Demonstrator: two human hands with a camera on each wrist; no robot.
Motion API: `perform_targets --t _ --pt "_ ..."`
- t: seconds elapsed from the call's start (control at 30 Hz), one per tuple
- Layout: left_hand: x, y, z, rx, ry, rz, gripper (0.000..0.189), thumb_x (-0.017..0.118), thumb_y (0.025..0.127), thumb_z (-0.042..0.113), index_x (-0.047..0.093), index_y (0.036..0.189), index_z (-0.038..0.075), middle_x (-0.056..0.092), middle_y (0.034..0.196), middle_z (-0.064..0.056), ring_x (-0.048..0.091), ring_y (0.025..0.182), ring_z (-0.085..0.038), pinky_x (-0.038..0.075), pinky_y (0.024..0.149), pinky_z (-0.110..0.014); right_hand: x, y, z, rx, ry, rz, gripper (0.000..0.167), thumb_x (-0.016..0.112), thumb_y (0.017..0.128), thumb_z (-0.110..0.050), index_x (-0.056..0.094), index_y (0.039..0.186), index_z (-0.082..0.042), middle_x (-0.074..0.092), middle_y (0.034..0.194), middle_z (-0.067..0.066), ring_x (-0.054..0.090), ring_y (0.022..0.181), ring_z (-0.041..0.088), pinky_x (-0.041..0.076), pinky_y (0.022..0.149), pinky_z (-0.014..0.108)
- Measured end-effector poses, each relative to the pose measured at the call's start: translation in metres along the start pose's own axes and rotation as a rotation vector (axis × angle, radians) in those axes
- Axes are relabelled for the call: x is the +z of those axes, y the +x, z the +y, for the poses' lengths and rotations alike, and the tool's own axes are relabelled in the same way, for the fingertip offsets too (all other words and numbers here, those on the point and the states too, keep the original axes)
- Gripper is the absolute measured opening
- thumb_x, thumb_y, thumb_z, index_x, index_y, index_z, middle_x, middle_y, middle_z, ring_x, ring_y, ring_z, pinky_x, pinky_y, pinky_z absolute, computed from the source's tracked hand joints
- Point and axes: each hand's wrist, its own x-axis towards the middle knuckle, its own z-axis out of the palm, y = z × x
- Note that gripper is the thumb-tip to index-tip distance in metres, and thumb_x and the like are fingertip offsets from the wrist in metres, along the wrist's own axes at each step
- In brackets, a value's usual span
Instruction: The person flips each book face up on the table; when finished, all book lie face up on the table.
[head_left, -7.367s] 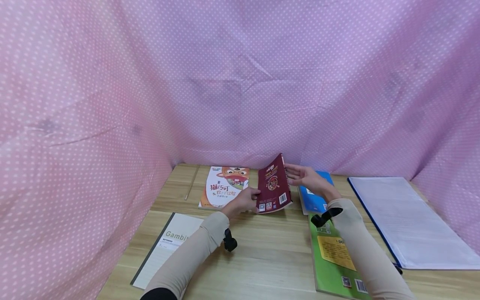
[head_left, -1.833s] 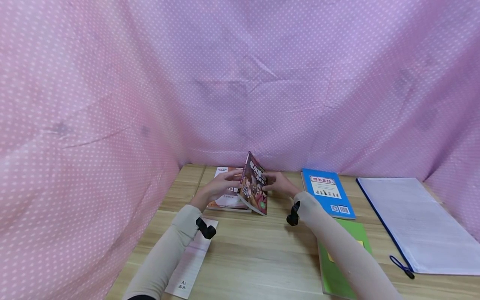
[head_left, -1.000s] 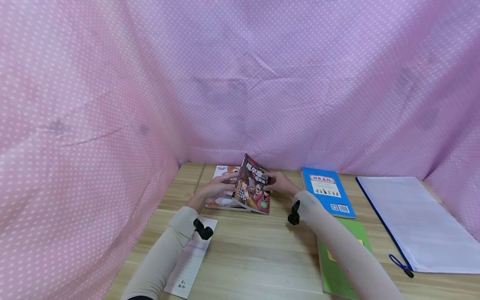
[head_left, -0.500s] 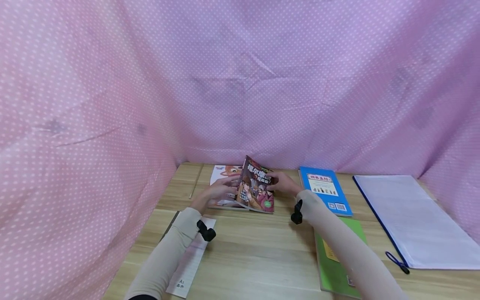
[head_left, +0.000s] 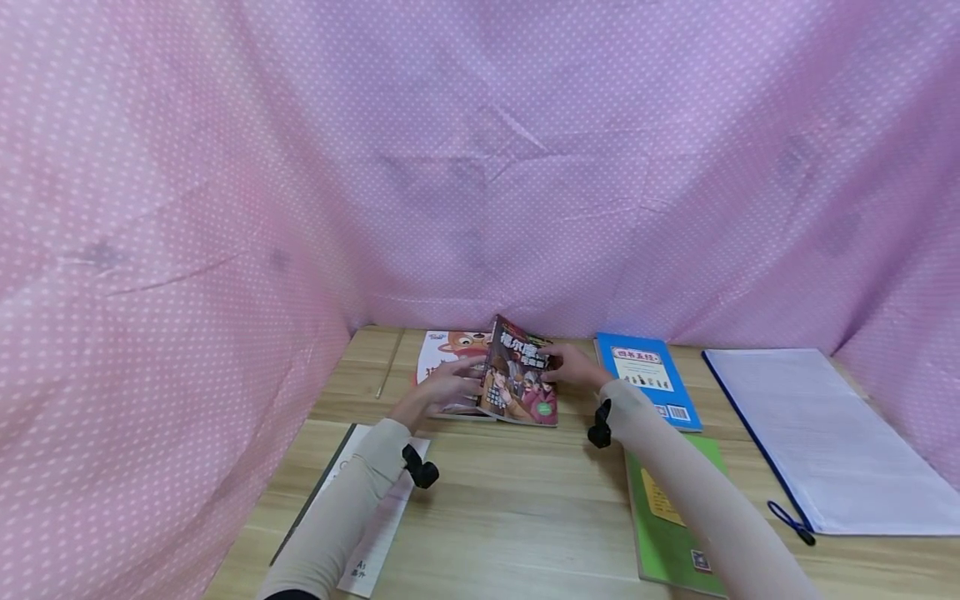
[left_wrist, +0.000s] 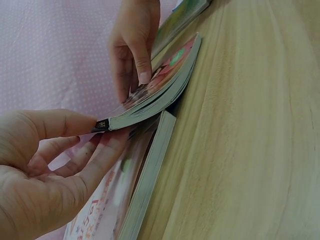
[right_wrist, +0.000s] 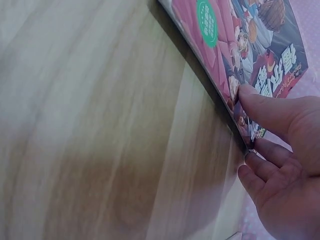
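Observation:
A dark comic-style book (head_left: 521, 379) with a maroon-edged front cover faces up at the back middle of the table. Its spine side is raised and overlaps a white-and-orange book (head_left: 442, 352) lying to its left. My left hand (head_left: 452, 385) holds the spine; in the left wrist view the thumb (left_wrist: 65, 122) lies at the spine and the other fingers reach underneath. At the opposite edge my right hand (head_left: 572, 367) pinches the book, its thumb (right_wrist: 265, 107) on the cover and the fingers below. The right edge lies close over the table in the right wrist view.
To the right lie a blue book (head_left: 645, 367), a green book (head_left: 667, 533) under the right forearm and a white zip folder (head_left: 817, 442). A notebook (head_left: 378, 533) is partly hidden by the left forearm. A thin stick (head_left: 390, 367) lies at far left, before a pink dotted curtain (head_left: 480, 167).
Earlier the book stood upright with its maroon back cover showing. It has been turned to its front cover, tilted down flatter, and shifted slightly right, with both hands on it.

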Motion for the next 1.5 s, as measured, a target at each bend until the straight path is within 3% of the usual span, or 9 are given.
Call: perform_targets --t 0.23,0.53,0.9,1.17,1.5 --pt "0.008 0.001 0.001 -0.030 -0.016 -0.003 0.071 0.056 0.096 -0.007 0.035 0.160 0.014 0.047 0.151 -0.025 0.065 0.103 -0.022 0.061 0.090 -0.041 -0.004 -0.005 0.002 -0.002 0.006 -0.003 0.056 0.069 0.096 -0.007 0.048 0.146 0.007 0.049 0.149 0.030 0.051 0.133 0.045 0.050 0.106 0.055" --pt "0.016 0.005 -0.001 -0.031 0.020 0.036 0.069 0.060 0.095 -0.005 0.039 0.158 0.014 0.049 0.151 -0.024 0.065 0.118 -0.033 0.059 0.096 -0.047 -0.009 -0.010 0.002 0.006 -0.009 -0.015 0.055 0.068 0.096 -0.004 0.048 0.146 0.009 0.045 0.151 0.032 0.045 0.138 0.048 0.048 0.108 0.058" --pt "0.023 0.015 -0.006 -0.015 -0.010 0.052 0.073 0.061 0.090 -0.011 0.043 0.156 0.013 0.055 0.145 -0.024 0.069 0.108 -0.028 0.061 0.093 -0.046 -0.013 -0.008 0.012 0.035 -0.065 -0.004 0.054 0.070 0.095 -0.005 0.052 0.144 0.006 0.046 0.152 0.030 0.041 0.142 0.048 0.045 0.111 0.059" --pt "0.028 0.018 -0.008 -0.026 0.020 0.098 0.069 0.063 0.088 -0.012 0.048 0.152 0.011 0.057 0.140 -0.023 0.067 0.112 -0.031 0.061 0.091 -0.045 -0.015 -0.007 0.016 0.064 -0.068 0.004 0.054 0.072 0.094 -0.008 0.054 0.144 0.003 0.045 0.154 0.029 0.039 0.143 0.047 0.043 0.113 0.059" --pt "0.031 0.020 -0.008 -0.039 0.030 0.103 0.069 0.064 0.087 -0.012 0.050 0.151 0.008 0.058 0.141 -0.025 0.068 0.110 -0.030 0.061 0.092 -0.042 -0.018 -0.012 0.017 0.054 -0.070 -0.005 0.053 0.070 0.094 -0.005 0.053 0.143 0.006 0.044 0.153 0.031 0.038 0.143 0.049 0.041 0.114 0.060"
